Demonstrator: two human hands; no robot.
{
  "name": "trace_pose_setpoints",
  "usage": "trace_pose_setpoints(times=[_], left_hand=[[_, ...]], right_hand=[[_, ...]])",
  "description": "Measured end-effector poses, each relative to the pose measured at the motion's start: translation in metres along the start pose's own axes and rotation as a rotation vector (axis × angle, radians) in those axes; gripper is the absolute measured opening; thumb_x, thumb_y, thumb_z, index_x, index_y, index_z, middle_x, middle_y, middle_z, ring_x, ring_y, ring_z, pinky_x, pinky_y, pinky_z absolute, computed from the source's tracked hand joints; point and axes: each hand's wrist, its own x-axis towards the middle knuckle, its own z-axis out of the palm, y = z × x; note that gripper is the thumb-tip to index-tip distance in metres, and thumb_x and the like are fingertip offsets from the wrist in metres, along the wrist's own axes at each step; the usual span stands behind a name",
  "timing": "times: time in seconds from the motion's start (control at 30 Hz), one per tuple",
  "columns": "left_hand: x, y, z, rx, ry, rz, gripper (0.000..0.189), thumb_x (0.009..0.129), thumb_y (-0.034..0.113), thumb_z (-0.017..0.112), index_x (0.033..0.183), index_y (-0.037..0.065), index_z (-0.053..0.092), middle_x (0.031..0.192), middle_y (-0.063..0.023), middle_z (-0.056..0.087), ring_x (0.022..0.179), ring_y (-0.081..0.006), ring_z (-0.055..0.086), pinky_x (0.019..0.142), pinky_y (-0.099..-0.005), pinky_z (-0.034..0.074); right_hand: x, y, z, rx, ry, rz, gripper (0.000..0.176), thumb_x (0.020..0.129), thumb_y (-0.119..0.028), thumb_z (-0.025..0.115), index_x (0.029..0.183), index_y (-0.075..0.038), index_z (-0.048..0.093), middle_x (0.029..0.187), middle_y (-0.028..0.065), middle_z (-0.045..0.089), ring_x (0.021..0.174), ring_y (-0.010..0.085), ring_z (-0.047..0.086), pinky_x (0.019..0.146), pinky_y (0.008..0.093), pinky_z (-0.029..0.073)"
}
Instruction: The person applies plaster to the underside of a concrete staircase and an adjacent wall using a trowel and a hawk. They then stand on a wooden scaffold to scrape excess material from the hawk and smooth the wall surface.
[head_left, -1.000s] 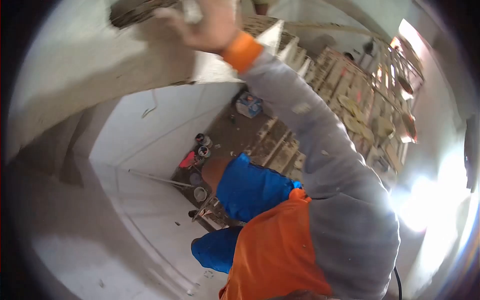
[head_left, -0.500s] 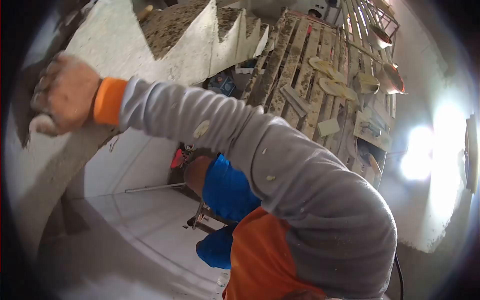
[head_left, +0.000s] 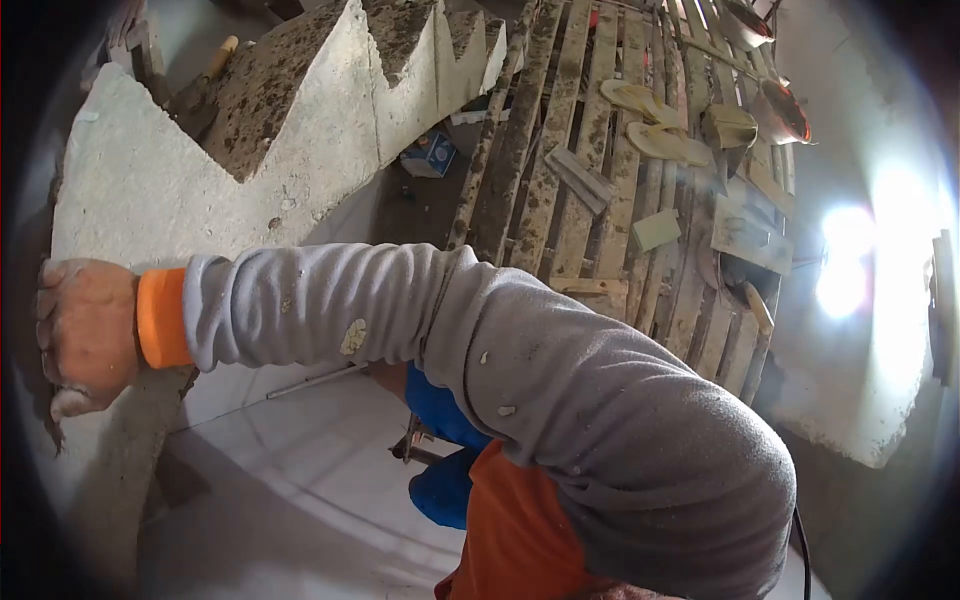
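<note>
My right hand (head_left: 92, 335) reaches far left, at the end of a grey sleeve with an orange cuff. Its back faces me, the fingers are curled and the thumb lies on the lower side. Whatever they close on is hidden; a dark edge shows just beyond the fingers. The hand is over the pale, rough side face of a concrete staircase (head_left: 225, 215), whose stepped edge runs toward the top. My left hand is out of sight.
Wooden slat staging (head_left: 535, 215) holds sandals (head_left: 668, 145), a small pale block (head_left: 656, 230) and a flat strip (head_left: 580, 180). Buckets (head_left: 783, 110) stand along its right side. A blue box (head_left: 428, 155) sits below the stairs, and a bright light (head_left: 845, 260) glares at right.
My right hand has moved lower in the view along the concrete face, its fingers still curled. The whole view has shifted, showing more of the stair side.
</note>
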Motion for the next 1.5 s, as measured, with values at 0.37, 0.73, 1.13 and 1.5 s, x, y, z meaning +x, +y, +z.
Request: trace_pose_setpoints(times=[0.37, 0.73, 1.13, 1.5], left_hand=[[0.095, 0.064, 0.008, 0.215, 0.085, -0.086, 0.078, 0.093, 0.056, 0.051, 0.142, -0.002, 0.034, 0.141, -0.0261, 0.035, 0.131, -0.0433, 0.031, 0.107, -0.0560, 0.028], [0.094, 0.050, 0.003, 0.234, 0.107, -0.189, 0.072, 0.094, 0.056, 0.049, 0.137, -0.001, 0.041, 0.130, -0.0261, 0.045, 0.123, -0.0421, 0.041, 0.101, -0.0553, 0.034], [0.093, 0.027, 0.012, -0.047, 0.210, -0.250, 0.067, 0.094, 0.056, 0.049, 0.130, 0.000, 0.050, 0.120, -0.0236, 0.056, 0.108, -0.0414, 0.055, 0.093, -0.0485, 0.044], [0.101, 0.034, 0.014, 0.039, 0.343, -0.230, 0.075, 0.090, 0.063, 0.049, 0.125, -0.004, 0.054, 0.117, -0.0253, 0.058, 0.108, -0.0418, 0.056, 0.093, -0.0510, 0.043]], right_hand=[[0.000, -0.004, -0.010, -0.001, 0.035, -0.004, 0.036, 0.073, -0.050, 0.064, 0.063, -0.016, 0.070, 0.065, -0.0010, 0.064, 0.072, 0.0205, 0.060, 0.077, 0.0383, 0.043], [-0.001, -0.005, -0.007, 0.011, 0.069, -0.006, 0.033, 0.075, -0.048, 0.063, 0.067, -0.017, 0.071, 0.067, -0.0010, 0.065, 0.072, 0.0205, 0.061, 0.077, 0.0393, 0.043], [-0.001, 0.014, 0.034, 0.044, 0.003, 0.048, 0.026, 0.077, -0.039, 0.061, 0.072, -0.014, 0.068, 0.078, 0.0040, 0.066, 0.072, 0.0261, 0.062, 0.076, 0.0430, 0.046], [-0.027, -0.042, -0.090, -0.365, -0.094, -0.044, 0.036, 0.085, -0.044, 0.058, 0.102, -0.015, 0.071, 0.115, 0.0096, 0.062, 0.112, 0.0277, 0.054, 0.096, 0.0444, 0.043]])
